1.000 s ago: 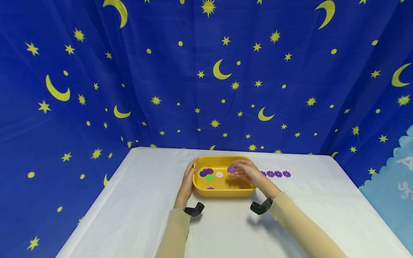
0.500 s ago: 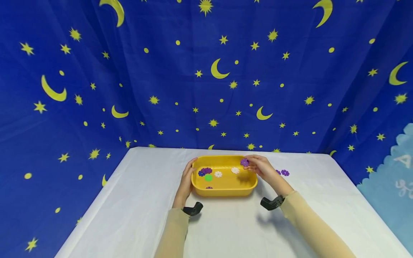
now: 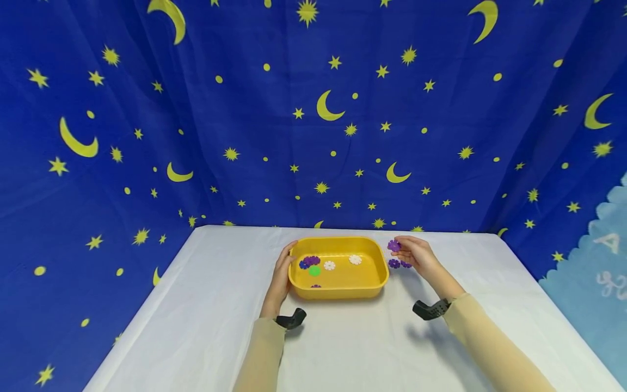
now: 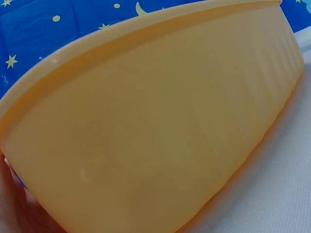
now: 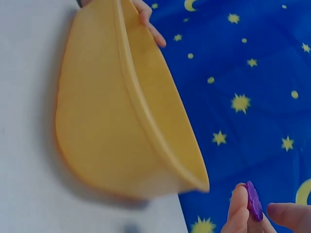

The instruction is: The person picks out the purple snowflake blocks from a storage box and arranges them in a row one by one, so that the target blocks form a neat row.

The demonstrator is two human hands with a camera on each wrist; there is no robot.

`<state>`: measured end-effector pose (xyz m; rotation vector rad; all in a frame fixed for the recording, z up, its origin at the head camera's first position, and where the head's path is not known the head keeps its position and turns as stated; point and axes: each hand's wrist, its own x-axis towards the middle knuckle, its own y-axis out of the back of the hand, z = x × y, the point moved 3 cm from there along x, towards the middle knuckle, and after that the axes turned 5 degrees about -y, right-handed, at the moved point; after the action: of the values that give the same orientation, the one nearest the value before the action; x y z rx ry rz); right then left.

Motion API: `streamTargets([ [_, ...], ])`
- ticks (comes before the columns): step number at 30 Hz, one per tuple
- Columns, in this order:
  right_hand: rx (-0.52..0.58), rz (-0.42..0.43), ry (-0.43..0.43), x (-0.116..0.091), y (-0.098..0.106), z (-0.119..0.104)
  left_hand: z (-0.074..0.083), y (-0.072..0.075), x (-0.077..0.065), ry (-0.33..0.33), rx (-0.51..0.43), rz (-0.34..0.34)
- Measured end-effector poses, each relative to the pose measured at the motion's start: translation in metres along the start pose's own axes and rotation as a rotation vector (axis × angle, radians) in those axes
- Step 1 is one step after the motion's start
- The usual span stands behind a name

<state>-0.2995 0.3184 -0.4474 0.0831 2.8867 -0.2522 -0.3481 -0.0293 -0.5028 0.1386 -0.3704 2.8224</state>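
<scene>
A yellow plastic basin [image 3: 338, 294] stands on the white table; its outer wall [image 4: 155, 111] fills most of the left wrist view. My left hand [image 3: 279, 277] grips its left end, with fingers [image 5: 154, 34] at the rim. Beyond the right end of the basin, my right hand [image 3: 416, 256] pinches a purple flower-shaped snap disc [image 3: 394, 245] between its fingers, above the table. Just below lie more purple discs [image 3: 394, 263], partly covered by that hand. Inside the basin are a green disc [image 3: 314, 270], a blue disc [image 3: 304, 264], white discs [image 3: 355, 259] and purple discs [image 3: 313, 260].
The white table [image 3: 196, 316] reaches back to a blue curtain [image 3: 274, 120] printed with yellow moons and stars. A light blue panel [image 3: 602, 267] hangs at the right. Each wrist carries a black camera mount [image 3: 431, 310].
My right hand has moved right, from above the basin to beyond its right end, carrying the purple disc. A second white disc has come into view in the basin. The left hand keeps its grip.
</scene>
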Motion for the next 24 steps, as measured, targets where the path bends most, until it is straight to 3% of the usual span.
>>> streamTargets([
  [9, -0.073, 0.126, 0.017, -0.009, 0.037, 0.000, 0.000, 0.000, 0.000, -0.011, 0.006, -0.007],
  [19, -0.071, 0.284, -0.001, -0.007, 0.076, 0.007, 0.000, 0.001, 0.000, -0.003, 0.009, 0.005],
  [24, -0.097, 0.348, -0.009, -0.009, 0.093, 0.013, -0.014, 0.005, 0.008, 0.007, -0.004, 0.023],
])
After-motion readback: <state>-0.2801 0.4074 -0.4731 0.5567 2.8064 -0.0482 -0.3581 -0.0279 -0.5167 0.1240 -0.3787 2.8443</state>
